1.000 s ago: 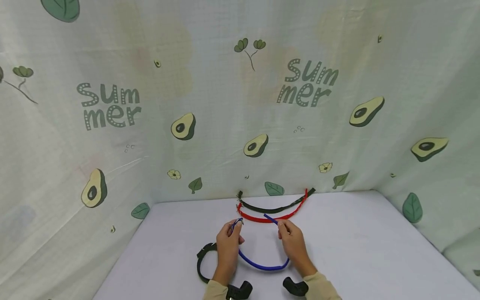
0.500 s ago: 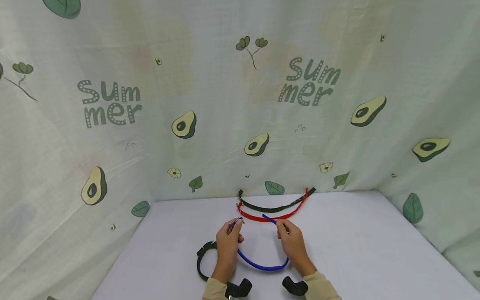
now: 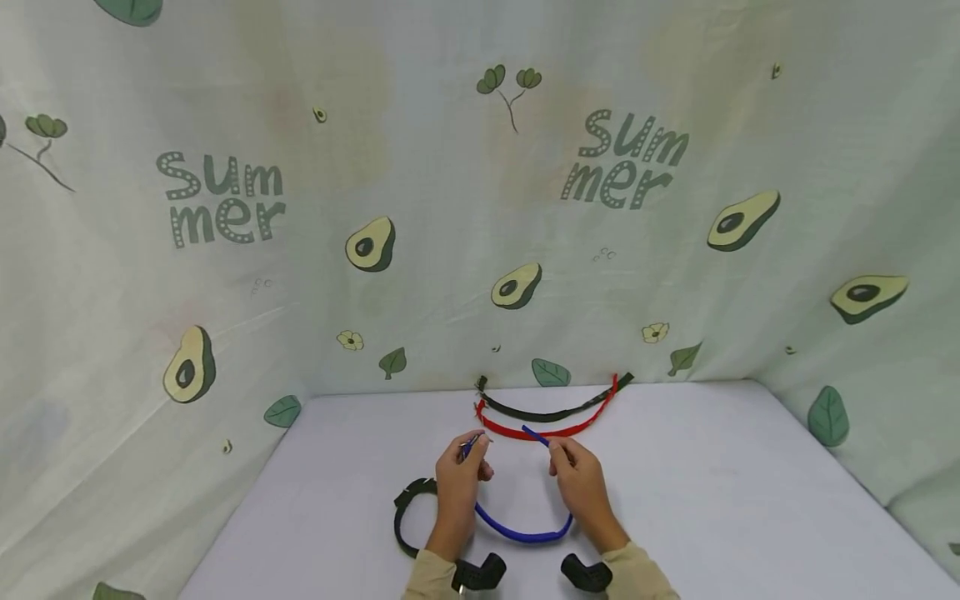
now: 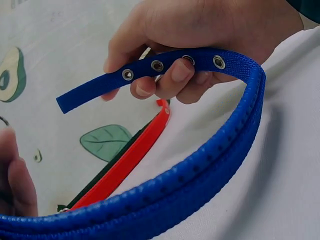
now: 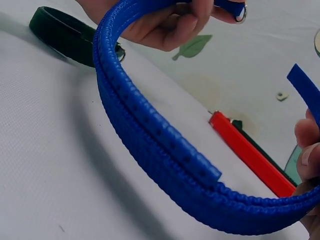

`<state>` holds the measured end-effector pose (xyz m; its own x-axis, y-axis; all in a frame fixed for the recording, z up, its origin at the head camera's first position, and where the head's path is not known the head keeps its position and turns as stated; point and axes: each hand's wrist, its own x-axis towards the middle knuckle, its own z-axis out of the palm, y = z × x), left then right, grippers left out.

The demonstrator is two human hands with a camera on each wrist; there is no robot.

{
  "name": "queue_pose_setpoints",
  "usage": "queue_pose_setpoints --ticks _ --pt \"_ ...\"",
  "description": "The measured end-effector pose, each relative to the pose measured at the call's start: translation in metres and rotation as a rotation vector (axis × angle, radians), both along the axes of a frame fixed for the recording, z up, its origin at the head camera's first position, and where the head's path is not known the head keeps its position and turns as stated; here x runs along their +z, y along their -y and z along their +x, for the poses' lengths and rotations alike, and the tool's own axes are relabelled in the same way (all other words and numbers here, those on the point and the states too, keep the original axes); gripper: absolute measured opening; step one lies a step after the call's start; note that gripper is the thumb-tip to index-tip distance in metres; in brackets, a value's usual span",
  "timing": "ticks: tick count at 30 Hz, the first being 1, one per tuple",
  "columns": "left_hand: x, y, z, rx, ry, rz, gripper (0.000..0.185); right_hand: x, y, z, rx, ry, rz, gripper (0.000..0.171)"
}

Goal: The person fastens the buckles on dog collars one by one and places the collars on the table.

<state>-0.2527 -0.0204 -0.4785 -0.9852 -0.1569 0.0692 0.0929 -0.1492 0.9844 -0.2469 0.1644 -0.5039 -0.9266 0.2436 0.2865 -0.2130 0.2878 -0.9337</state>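
A blue collar (image 3: 525,537) hangs in a U between the two hands, its middle low over the white table. My left hand (image 3: 456,492) grips the buckle end, and a bit of metal shows at the fingertips. In the right wrist view that end of the blue strap (image 5: 231,7) pokes past the left fingers. My right hand (image 3: 582,487) pinches the other end. Seen from the left wrist, this tail (image 4: 82,95) has several metal eyelets and its tip sticks out free past the right fingers. The two ends are apart, tips facing the back.
Behind the hands a red collar (image 3: 517,434) and a dark green collar (image 3: 536,417) lie curved on the white table (image 3: 720,483). Another dark collar (image 3: 399,525), closed in a loop, lies beside the left wrist. A printed curtain (image 3: 435,167) stands behind the table.
The right hand and the strap tail have shifted slightly left, toward the left hand. The buckle end has turned a little in the left fingers. The head view has tilted slightly.
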Motion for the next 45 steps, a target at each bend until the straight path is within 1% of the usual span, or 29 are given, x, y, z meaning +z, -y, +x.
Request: queue_pose_setpoints --ticks 3,7,12,19,27,33,36,38,40,42,45 --pt "0.002 -0.002 -0.002 0.004 -0.013 0.032 0.041 0.001 0.001 -0.001 -0.003 -0.002 0.006 0.023" --pt "0.002 -0.003 -0.003 0.012 0.003 0.048 0.039 0.002 0.002 0.0 0.018 0.012 0.019 0.023" --pt "0.002 -0.005 -0.003 0.006 -0.001 0.054 0.036 0.003 0.001 0.0 0.028 0.016 0.035 0.022" --pt "0.002 -0.004 -0.002 0.002 -0.028 0.051 0.041 0.005 0.001 0.001 0.047 0.019 0.025 0.023" --pt "0.002 -0.009 -0.005 0.0 -0.046 0.034 0.048 0.008 0.0 0.004 0.001 -0.071 0.006 0.018" --pt "-0.001 -0.008 -0.002 -0.001 -0.037 0.028 0.043 0.007 0.007 0.01 0.023 -0.082 -0.041 0.017" --pt "-0.001 -0.007 0.001 -0.008 -0.036 0.033 0.04 0.005 0.01 0.011 0.034 -0.092 -0.055 0.017" --pt "0.0 -0.007 0.002 -0.025 -0.039 0.042 0.037 0.005 0.012 0.012 0.036 -0.106 -0.057 0.017" --pt "0.001 -0.007 0.003 -0.047 -0.055 0.049 0.035 0.005 0.012 0.012 0.038 -0.122 -0.07 0.014" --pt "0.001 -0.007 0.004 -0.063 -0.074 0.042 0.034 0.01 0.014 0.015 0.037 -0.121 -0.086 0.012" --pt "0.0 -0.006 0.003 -0.07 -0.095 0.02 0.034 0.012 0.015 0.015 0.044 -0.118 -0.105 0.012"
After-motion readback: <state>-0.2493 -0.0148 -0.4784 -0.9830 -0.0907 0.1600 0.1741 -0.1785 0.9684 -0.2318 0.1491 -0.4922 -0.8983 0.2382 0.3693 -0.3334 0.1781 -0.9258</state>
